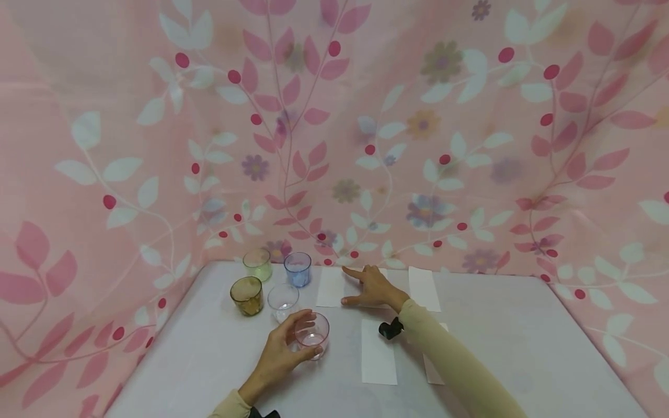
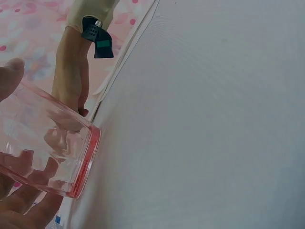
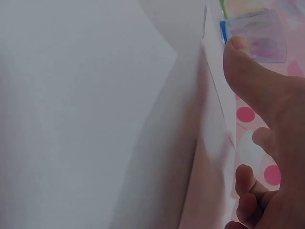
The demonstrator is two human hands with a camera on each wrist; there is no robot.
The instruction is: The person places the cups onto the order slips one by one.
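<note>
Over white table (image 1: 512, 342), pink glass (image 1: 315, 335); floral cloth (image 1: 334, 128) behind.

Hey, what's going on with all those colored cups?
A person is holding a pink cup in their left hand. Their right hand is out over some white papers laid on the table, and it isn't holding anything. Four more cups stand on the person's left: a green cup, a blue cup, a brown cup and a clear cup.
</note>
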